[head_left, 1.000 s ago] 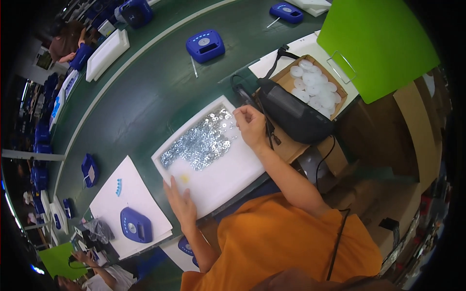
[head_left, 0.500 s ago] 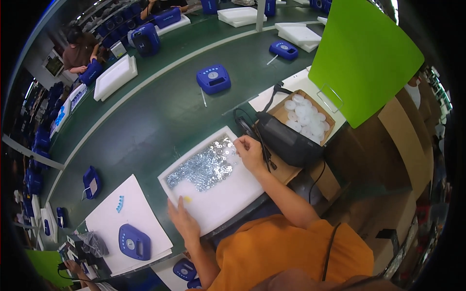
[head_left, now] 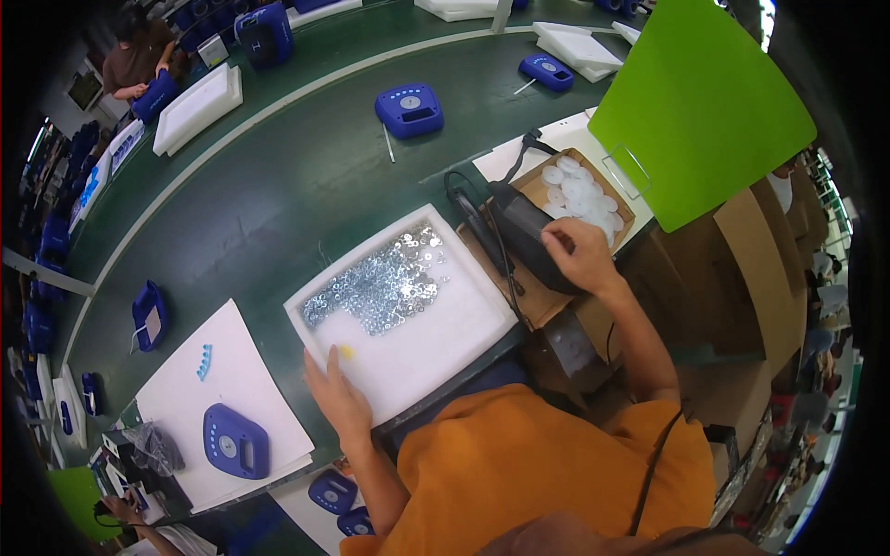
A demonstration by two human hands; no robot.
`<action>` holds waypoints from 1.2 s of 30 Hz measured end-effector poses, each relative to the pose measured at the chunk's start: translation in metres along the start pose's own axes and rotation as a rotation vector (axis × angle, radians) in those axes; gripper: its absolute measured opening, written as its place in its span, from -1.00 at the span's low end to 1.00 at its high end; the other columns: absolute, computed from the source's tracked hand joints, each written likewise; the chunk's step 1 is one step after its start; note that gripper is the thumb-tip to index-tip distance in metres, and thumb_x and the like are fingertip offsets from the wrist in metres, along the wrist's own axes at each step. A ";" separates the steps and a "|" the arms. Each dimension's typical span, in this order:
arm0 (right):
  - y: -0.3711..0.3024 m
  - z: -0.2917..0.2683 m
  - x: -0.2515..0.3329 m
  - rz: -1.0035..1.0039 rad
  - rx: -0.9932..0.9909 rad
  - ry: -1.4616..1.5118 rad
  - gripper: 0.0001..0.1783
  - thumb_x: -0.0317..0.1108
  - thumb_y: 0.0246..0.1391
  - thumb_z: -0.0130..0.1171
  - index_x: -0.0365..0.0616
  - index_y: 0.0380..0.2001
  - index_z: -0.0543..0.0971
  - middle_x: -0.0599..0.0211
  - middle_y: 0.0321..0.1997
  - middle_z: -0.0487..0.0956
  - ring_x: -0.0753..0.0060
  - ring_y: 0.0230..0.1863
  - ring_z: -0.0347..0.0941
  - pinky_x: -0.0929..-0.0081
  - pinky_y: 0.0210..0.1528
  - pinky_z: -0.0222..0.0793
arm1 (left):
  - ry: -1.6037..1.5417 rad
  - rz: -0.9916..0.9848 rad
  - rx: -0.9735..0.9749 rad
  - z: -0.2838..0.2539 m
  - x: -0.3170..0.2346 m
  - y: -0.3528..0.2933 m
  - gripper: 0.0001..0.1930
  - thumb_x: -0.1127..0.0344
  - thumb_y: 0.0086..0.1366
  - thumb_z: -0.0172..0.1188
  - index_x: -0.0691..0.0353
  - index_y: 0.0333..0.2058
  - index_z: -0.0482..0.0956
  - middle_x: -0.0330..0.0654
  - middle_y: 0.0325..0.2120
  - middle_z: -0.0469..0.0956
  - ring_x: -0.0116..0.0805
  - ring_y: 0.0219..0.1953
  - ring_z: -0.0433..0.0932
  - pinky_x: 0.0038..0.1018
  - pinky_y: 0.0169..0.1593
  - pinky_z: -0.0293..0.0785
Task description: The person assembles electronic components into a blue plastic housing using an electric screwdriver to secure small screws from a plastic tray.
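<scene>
A white foam tray (head_left: pixel 436 357) lies at the table's near edge. Small shiny metal washers (head_left: pixel 380 287) are heaped in its far left part. My left hand (head_left: pixel 341 403) rests at the tray's near left corner, fingers spread and holding nothing. Over a black cylindrical bag or case (head_left: pixel 524 227), right of the tray, hovers my right hand (head_left: pixel 584 258). Its thumb and fingertips are pinched together; anything between them is too small to make out. Just beyond this hand, a cardboard box (head_left: pixel 540 178) holds several translucent white plastic discs (head_left: pixel 579 195).
A green panel (head_left: pixel 700 111) with a wire handle rises at the right. Blue plastic housings (head_left: pixel 410 111) lie along the green conveyor (head_left: pixel 269 185). Left stands a white board (head_left: pixel 264 389) with a blue housing (head_left: pixel 235 442) and light-blue clips (head_left: pixel 205 362). A co-worker (head_left: pixel 139 60) handles a blue housing far left.
My right hand has left the washers at the tray's right side and moved right, over the black case beside the disc box. My left hand stays at the tray's corner. The view has shifted slightly.
</scene>
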State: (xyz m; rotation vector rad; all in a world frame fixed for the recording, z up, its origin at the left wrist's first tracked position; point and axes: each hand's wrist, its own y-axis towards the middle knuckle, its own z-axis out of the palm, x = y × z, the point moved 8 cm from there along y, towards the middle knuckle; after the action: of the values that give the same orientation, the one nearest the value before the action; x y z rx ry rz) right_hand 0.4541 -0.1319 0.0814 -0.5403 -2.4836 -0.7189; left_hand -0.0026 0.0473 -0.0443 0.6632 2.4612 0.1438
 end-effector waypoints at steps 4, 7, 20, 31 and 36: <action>-0.030 0.011 -0.005 0.088 0.048 0.058 -0.89 -0.40 0.35 0.45 -0.23 -0.18 0.78 0.19 -0.32 0.77 0.29 -0.40 0.74 0.36 -0.30 0.64 | -0.036 -0.028 -0.012 0.001 0.001 -0.003 -0.43 0.63 0.52 0.07 0.22 0.46 0.57 0.49 0.58 0.24 0.53 0.59 0.27 0.31 0.65 0.13; -0.058 0.029 0.014 -0.032 0.058 0.071 -0.91 -0.47 0.33 0.45 -0.27 -0.19 0.77 0.19 -0.32 0.74 0.33 -0.39 0.72 0.40 -0.30 0.60 | -0.045 -0.019 -0.016 0.002 0.003 -0.005 -0.43 0.64 0.51 0.08 0.22 0.45 0.58 0.49 0.58 0.24 0.51 0.60 0.27 0.26 0.64 0.17; -0.098 0.070 -0.007 0.108 -0.367 0.316 -0.78 -0.47 0.46 0.33 -0.32 -0.34 0.71 0.17 -0.46 0.65 0.30 -0.47 0.61 0.39 -0.36 0.47 | -0.075 -0.038 -0.020 -0.002 0.000 -0.001 -0.42 0.71 0.48 0.09 0.25 0.42 0.62 0.46 0.58 0.26 0.50 0.59 0.31 0.07 0.62 0.29; -0.092 0.086 0.000 0.078 -0.431 0.257 -0.67 -0.41 0.45 0.37 -0.26 -0.47 0.62 0.13 -0.56 0.48 0.14 -0.59 0.44 0.23 -0.49 0.26 | -0.063 -0.024 -0.013 -0.005 0.005 -0.002 -0.44 0.72 0.52 0.05 0.21 0.40 0.67 0.39 0.61 0.28 0.41 0.60 0.34 -0.02 0.60 0.32; -0.084 0.091 0.003 0.113 -0.407 0.247 -0.63 -0.40 0.46 0.38 -0.24 -0.50 0.59 0.14 -0.58 0.46 0.16 -0.62 0.40 0.21 -0.51 0.23 | -0.086 -0.022 0.021 -0.012 0.013 0.003 -0.41 0.75 0.48 0.03 0.24 0.39 0.67 0.36 0.62 0.28 0.40 0.60 0.35 -0.04 0.59 0.33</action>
State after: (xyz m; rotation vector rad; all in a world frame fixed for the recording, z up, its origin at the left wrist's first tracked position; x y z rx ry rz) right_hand 0.3790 -0.1441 -0.0156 -0.6836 -2.0683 -1.1783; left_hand -0.0173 0.0562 -0.0401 0.6382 2.3895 0.0794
